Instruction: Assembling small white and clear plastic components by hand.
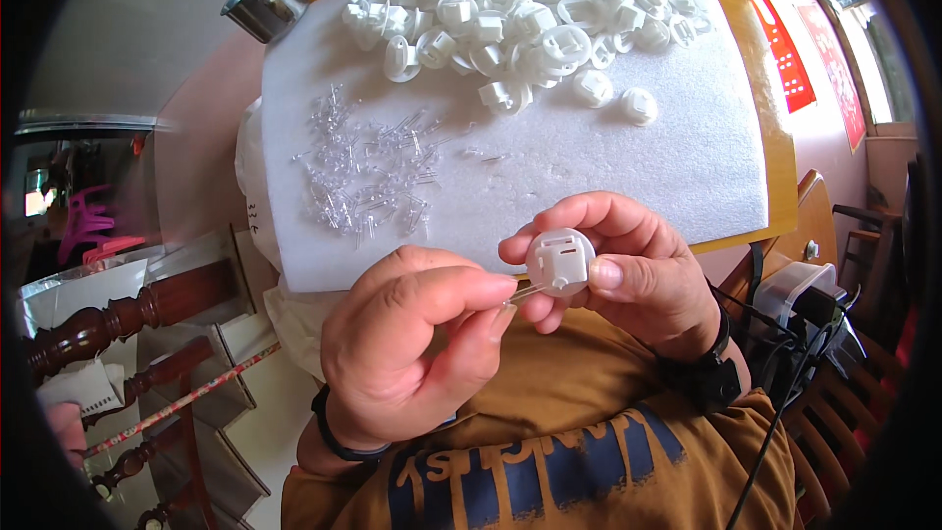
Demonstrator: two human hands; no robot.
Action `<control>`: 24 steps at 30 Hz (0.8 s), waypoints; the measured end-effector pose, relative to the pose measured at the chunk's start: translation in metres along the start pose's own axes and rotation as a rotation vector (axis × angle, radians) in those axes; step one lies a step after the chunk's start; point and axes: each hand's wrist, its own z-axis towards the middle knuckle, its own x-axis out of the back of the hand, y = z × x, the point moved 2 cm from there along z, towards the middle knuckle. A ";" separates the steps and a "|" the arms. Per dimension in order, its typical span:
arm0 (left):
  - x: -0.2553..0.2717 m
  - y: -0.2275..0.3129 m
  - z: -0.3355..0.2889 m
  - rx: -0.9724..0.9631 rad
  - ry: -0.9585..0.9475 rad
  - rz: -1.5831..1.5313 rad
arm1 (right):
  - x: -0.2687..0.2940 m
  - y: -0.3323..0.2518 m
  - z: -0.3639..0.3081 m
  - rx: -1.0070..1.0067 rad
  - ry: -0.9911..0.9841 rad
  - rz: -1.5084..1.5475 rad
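My right hand (655, 270) holds a round white plastic housing (562, 260) between thumb and fingers. Its slotted, raised side faces up toward me. In a pinch of thumb and forefinger, my left hand (407, 334) has a small clear LED (527, 292). The LED's thin wire legs point right and reach the housing's lower left edge; whether they are inside it I cannot tell. My fingertips hide most of the bulb. Both hands are over my lap, just off the near edge of the foam sheet (608, 172).
A heap of white plastic housings (530, 15) covers the far part of the foam. Loose clear LEDs (368, 172) lie scattered at its left. A metal cup (265, 2) stands at the far left corner. Cables and a plastic box (790, 290) are at the right.
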 end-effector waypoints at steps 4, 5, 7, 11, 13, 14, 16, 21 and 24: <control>-0.003 0.000 0.000 -0.040 0.004 0.044 | 0.003 0.002 0.001 -0.004 -0.021 0.035; -0.002 0.000 0.001 -0.039 0.002 0.043 | 0.003 0.002 0.001 -0.012 -0.013 0.030; -0.001 0.001 0.001 -0.067 -0.034 0.059 | 0.004 0.003 0.001 -0.019 -0.004 0.026; -0.004 0.002 0.002 -0.073 -0.051 0.080 | 0.003 0.002 0.001 -0.062 0.004 -0.001; -0.006 0.004 0.002 -0.043 -0.041 0.093 | 0.003 0.002 0.001 -0.074 0.001 -0.004; -0.007 0.002 0.002 -0.042 -0.043 0.091 | 0.004 0.002 0.001 -0.083 -0.010 -0.004; -0.008 0.001 0.003 -0.101 -0.040 0.098 | 0.004 0.002 0.001 -0.093 -0.020 -0.003; -0.008 0.001 0.004 -0.133 -0.062 0.123 | 0.005 0.003 0.001 -0.128 -0.023 -0.016; -0.008 -0.001 0.005 -0.148 -0.074 0.120 | 0.004 0.003 0.002 -0.133 -0.022 -0.032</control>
